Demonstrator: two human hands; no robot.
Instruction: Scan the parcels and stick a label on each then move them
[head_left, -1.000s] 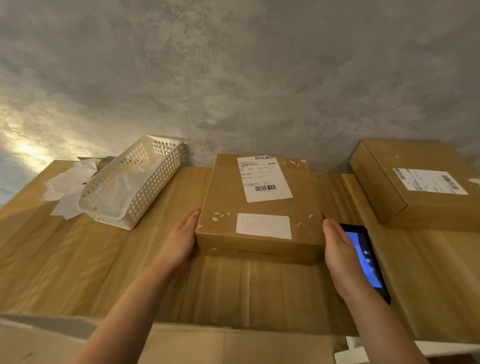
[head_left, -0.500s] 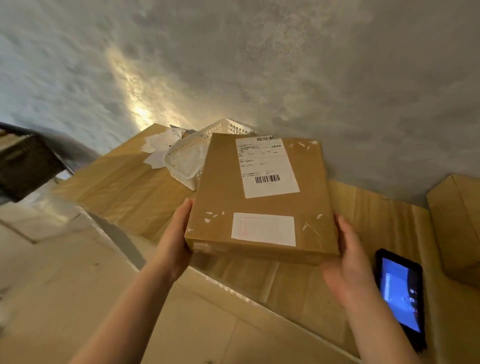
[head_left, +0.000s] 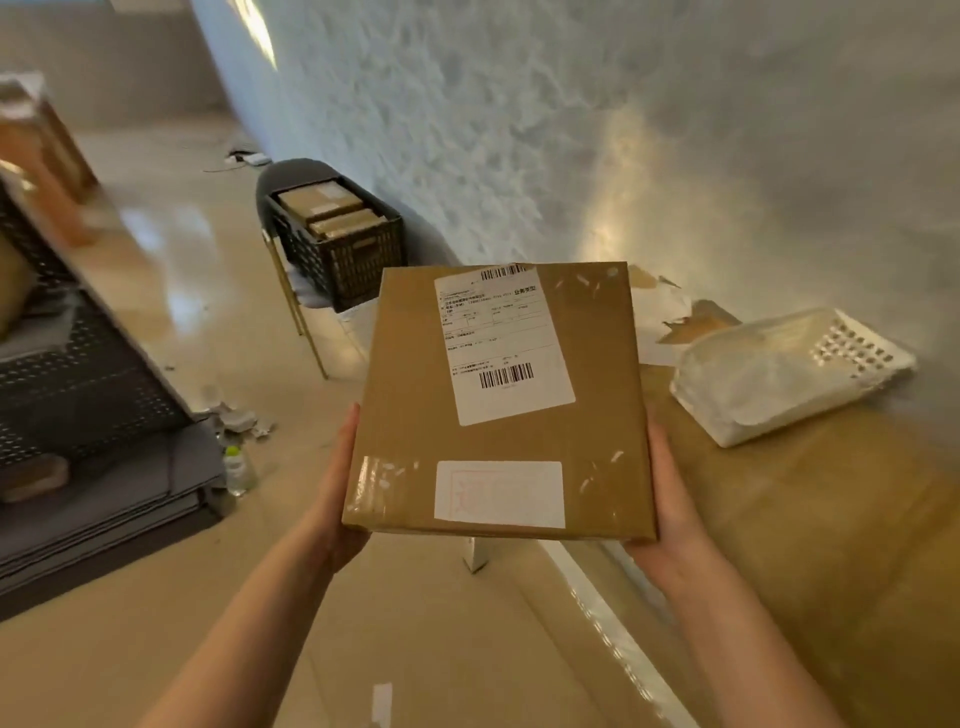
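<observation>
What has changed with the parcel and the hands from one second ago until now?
The parcel, which lay on the cardboard-covered table, has been lifted and carried to the left, off the table and over the floor, toward the black crate of parcels. The left hand and right hand hold its sides as before. Both labels stay on top. The white basket remains on the table.

Parcel (head_left: 498, 405): flat brown cardboard box, held up in the air between both hands, top face toward cam, roughly level, tilted a bit. White shipping label (head_left: 503, 345) w/ two barcodes on far half, slightly skewed. Smaller white label (head_left: 500, 493) w/ faint red print near the front edge. Clear tape at left front corner, white tape scraps on top.
</observation>
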